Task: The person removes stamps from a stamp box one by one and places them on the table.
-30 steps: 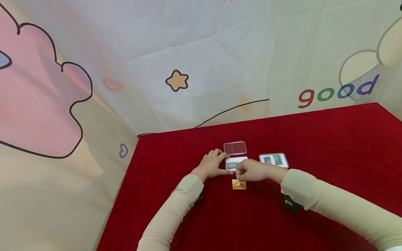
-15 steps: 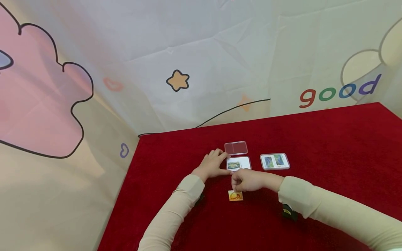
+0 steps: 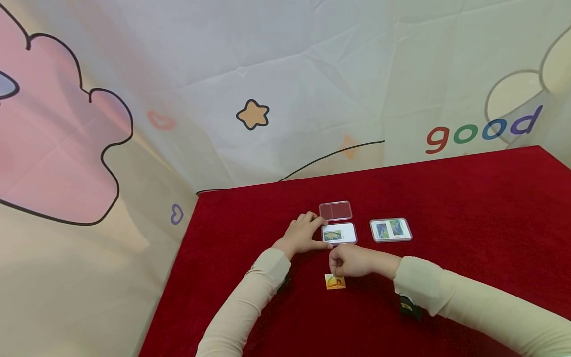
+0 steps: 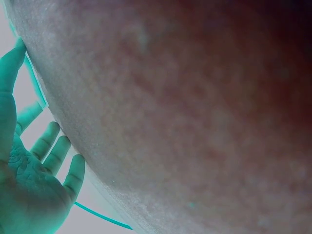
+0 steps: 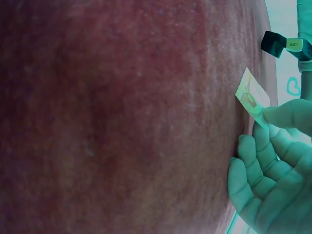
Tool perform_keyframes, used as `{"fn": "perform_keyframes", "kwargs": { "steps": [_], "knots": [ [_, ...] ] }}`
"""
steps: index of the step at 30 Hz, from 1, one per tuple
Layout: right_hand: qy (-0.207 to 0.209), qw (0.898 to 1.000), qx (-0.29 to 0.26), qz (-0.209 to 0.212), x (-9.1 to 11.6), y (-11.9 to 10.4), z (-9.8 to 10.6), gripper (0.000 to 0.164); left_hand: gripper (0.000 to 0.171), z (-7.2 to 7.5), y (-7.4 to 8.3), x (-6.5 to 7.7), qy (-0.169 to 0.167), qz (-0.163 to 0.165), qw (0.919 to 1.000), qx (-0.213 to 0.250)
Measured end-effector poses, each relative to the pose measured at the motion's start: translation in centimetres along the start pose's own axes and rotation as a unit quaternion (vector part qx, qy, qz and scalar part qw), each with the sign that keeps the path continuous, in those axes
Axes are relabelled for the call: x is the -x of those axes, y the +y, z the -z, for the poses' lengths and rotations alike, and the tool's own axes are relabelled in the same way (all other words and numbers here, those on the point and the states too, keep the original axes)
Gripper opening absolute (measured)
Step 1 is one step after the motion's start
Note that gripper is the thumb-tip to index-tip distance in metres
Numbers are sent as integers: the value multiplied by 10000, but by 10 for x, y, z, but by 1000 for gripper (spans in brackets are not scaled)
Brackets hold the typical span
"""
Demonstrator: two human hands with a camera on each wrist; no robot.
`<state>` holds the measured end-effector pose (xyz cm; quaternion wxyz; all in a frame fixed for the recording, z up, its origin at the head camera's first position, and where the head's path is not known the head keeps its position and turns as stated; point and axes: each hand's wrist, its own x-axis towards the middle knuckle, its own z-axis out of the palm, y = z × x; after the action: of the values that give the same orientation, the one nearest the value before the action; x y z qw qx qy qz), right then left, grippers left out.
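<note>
My left hand holds the left end of a clear plastic case, index finger at its far edge and thumb at its near edge. Inside lies a white card with a green-toned stamp on its left part. My right hand pinches a yellow-orange postage stamp between thumb and index finger, nearer to me than the case. In the right wrist view the stamp shows toothed edges and tilts over the red cloth. The left wrist view shows my left hand with fingers spread.
Just beyond the case lies a clear lid with a dividing line. To the right is a second clear case holding two bluish-green stamps. Red cloth covers the table, and a printed curtain hangs behind it.
My right hand has drawn the yellow-orange stamp toward me, away from the case, uncovering the case's right part. The left hand stays at the case.
</note>
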<state>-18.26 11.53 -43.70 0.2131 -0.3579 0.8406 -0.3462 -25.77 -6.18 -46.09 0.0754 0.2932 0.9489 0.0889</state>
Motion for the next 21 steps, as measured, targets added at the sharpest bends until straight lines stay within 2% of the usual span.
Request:
{"fn": "perform_keyframes", "kwargs": {
  "steps": [9,16,21],
  "knots": [
    [317,9993,127,-160,1,-4,-7,9,62,1,0,0,13,-17,10000,23],
    [358,9987,215,-307,1,-4,-9,4,62,1,0,0,-2,-12,10000,-19],
    [480,9976,329,-386,2,-6,-11,7,63,0,-1,0,-5,-28,10000,-2]
  ]
}}
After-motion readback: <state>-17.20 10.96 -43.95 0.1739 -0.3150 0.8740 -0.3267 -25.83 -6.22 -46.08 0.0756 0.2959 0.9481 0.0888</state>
